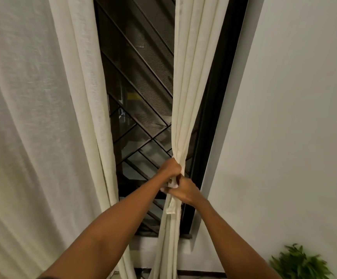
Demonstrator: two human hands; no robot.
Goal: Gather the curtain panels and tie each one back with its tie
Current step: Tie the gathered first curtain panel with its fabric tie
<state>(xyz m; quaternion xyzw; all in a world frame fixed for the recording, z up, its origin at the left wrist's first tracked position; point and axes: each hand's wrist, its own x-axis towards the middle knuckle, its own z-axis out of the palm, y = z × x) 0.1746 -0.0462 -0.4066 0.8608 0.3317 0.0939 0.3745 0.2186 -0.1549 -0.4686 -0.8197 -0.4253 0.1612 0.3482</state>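
Both hands meet at right curtain panel, right of window: left hand fisted round the gather, right hand pinching tie; left panel hangs loose

One head-worn wide-angle camera looks forward and somewhat down along both forearms toward a window close ahead, with its frame and the wall leaning outward toward the edges, probably from lens distortion. Both hands sit near centre, at arm's reach. A plant marks the lower right corner.
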